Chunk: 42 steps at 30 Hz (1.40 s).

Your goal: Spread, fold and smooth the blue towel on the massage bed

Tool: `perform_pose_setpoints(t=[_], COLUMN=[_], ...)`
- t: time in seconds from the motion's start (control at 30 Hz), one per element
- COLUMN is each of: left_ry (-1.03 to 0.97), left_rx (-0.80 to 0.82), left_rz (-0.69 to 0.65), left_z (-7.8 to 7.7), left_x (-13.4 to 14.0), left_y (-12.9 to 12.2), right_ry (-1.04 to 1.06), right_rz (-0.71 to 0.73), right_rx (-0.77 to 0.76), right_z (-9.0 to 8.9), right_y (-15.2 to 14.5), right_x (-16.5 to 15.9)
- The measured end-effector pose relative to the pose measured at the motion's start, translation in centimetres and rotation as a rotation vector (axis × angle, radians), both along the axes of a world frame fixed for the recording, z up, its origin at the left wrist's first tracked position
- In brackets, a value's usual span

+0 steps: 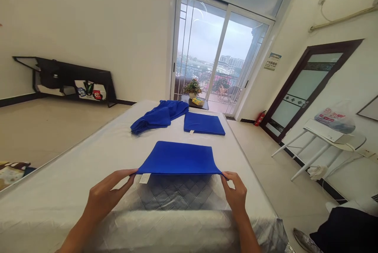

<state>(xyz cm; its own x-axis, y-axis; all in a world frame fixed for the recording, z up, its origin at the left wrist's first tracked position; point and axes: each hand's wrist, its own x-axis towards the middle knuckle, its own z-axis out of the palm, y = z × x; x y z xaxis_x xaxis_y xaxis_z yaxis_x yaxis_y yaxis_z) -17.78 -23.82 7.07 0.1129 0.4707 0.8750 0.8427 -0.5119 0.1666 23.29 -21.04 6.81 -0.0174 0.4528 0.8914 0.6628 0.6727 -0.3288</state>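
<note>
Between my hands a folded blue cloth [180,158] is stretched out, its near edge lifted off the bed and its far part lower down. My left hand [110,190] pinches the near left corner, beside a small white tag [144,178]. The near right corner is pinched by my right hand [235,190]. Farther back on the plastic-covered mattress [112,152] lies a flat folded blue cloth [204,123] with its own white tag. To its left is a loose, rumpled heap of blue cloth [161,116].
Beyond the mattress, a small dark table [201,105] bears a potted plant [193,87] before the sliding glass door [221,48]. At right stand a white chair [327,143] with a plastic bag and a fire extinguisher [260,118]. A person's dark-clothed leg [348,229] shows at lower right.
</note>
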Motion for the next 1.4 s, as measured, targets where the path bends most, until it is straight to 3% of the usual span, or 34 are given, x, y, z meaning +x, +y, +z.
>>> perform_pose_setpoints(t=[0.1, 0.27, 0.4, 0.5, 0.6, 0.77, 0.93, 1.13, 1.2, 1.27, 1.4], left_ry=[-0.086, -0.172, -0.147, -0.087, -0.061, -0.102, -0.152, -0.042, -0.004, 0.011, -0.054], left_rx=[0.010, -0.074, -0.102, -0.167, -0.319, -0.474, -0.490, -0.150, -0.079, -0.134, -0.542], left_rz=[0.038, 0.041, -0.039, -0.145, -0.227, -0.268, -0.387, -0.354, -0.371, -0.424, -0.518], left_z=[3.4, 10.4, 15.6, 18.7, 20.7, 21.7, 23.1, 23.7, 23.4, 22.9, 20.8], left_x=[0.5, 1.2, 1.0, 0.4, -0.1, -0.2, 0.1, -0.3, -0.4, -0.2, 0.7], left_y=[0.1, 0.9, 1.2, 1.2, 1.0, -0.6, -4.5, -8.5, -8.3, -6.9, -0.8], right_ry=[-0.010, 0.022, 0.074, 0.077, 0.080, 0.076, 0.098, 0.083, 0.089, 0.107, 0.058], right_rz=[0.014, 0.016, 0.070, 0.115, 0.150, 0.132, 0.040, -0.084, -0.145, -0.171, -0.094], right_rx=[0.002, 0.012, -0.052, -0.129, -0.189, -0.225, -0.224, -0.153, -0.129, -0.152, -0.374], right_z=[3.2, 10.0, 14.9, 17.9, 19.9, 21.1, 22.0, 22.5, 21.9, 21.2, 19.8], right_y=[-1.1, -2.5, -3.8, -5.3, -7.3, -11.6, -16.1, -20.0, -20.0, -18.8, -13.0], right_x=[0.8, 2.7, 4.5, 5.7, 6.5, 6.9, 7.4, 8.6, 9.0, 9.4, 9.8])
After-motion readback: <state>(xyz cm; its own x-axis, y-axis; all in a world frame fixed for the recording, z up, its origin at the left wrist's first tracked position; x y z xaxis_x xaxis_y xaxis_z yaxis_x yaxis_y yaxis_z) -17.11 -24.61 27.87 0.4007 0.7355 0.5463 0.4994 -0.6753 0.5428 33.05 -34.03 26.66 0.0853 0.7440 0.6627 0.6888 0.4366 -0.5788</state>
